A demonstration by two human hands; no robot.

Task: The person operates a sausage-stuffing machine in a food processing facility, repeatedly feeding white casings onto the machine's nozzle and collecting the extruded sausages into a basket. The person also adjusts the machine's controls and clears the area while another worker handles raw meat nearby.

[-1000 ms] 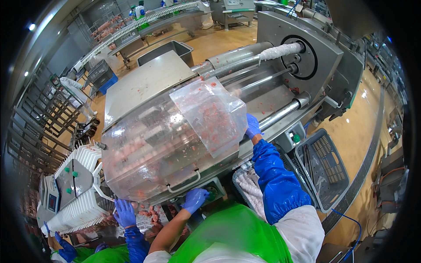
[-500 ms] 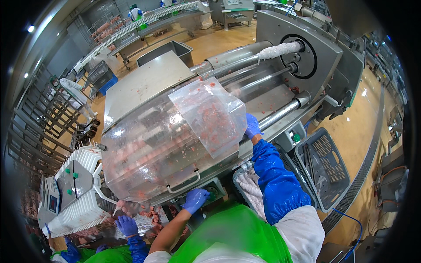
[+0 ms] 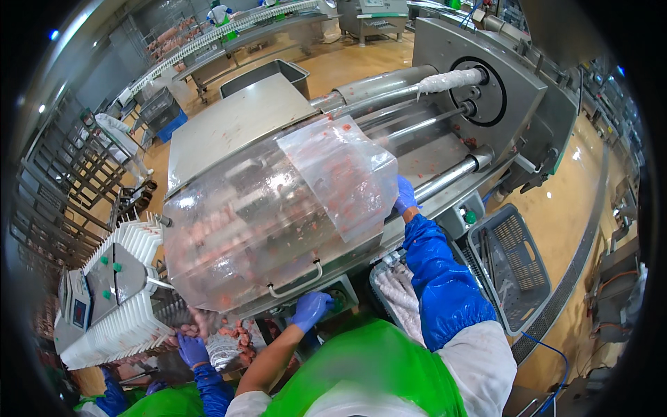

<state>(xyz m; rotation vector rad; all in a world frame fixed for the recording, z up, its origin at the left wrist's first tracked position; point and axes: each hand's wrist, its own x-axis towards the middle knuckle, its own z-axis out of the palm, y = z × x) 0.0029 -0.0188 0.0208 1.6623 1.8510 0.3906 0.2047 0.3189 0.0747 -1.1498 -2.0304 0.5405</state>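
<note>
My left hand [image 3: 313, 310], in a purple glove, reaches with fingers stretched out to a green button [image 3: 338, 304] on the machine's front. Above it is the white handle [image 3: 295, 281] of a clear cover [image 3: 229, 243] smeared with meat bits. Under the cover, pale pink sausage-like links show blurred. A clear plastic sheet [image 3: 347, 182] lies over the cover's right part. My right hand [image 3: 406, 195], also gloved, rests at the sheet's right edge on the machine, fingers extended and partly hidden. A white gathered casing [image 3: 450, 80] sits on a metal tube.
A grey crate [image 3: 511, 271] stands at the right, and a tray of white casings [image 3: 399, 295] before me. At lower left, a co-worker's gloved hand [image 3: 192, 351] is by meat pieces [image 3: 244, 340] and a conveyor with white prongs [image 3: 114, 340]. A steel lid [image 3: 240, 128] covers the far side.
The view has shifted slightly. Both my hands stay where they were on the machine. The co-worker's hand has moved left toward the white prongs, and the links at the outlet have shifted.
</note>
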